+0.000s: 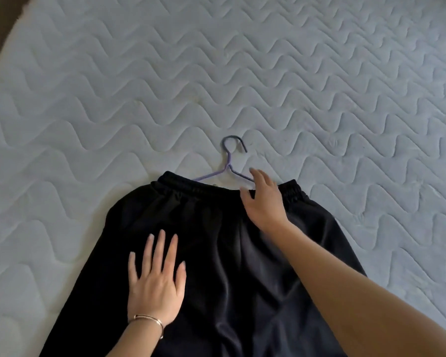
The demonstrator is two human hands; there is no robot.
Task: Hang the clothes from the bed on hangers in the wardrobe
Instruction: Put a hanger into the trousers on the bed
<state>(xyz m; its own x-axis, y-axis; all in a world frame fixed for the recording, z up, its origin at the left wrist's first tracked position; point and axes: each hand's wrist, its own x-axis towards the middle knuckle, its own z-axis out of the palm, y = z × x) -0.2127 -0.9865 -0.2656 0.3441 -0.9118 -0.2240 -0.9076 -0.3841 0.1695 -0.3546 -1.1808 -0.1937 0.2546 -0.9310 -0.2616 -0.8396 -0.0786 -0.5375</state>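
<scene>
Black trousers (216, 253) are lying under the flat left hand (156, 287). Right hand (264, 202) — grip loose, empty — is hovering over the hanger (228, 162); keep it centred.

My left hand (156, 282) lay palm down, its fingers straight and fanned apart. My right arm (345, 279) stretched forward, and my right hand (264, 199) reached out palm down, fingers extended, thumb held off to the side.

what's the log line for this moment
left hand flat on garment | right hand at waistband, by hanger | hanger part hidden by garment, hook out | on mattress
</scene>
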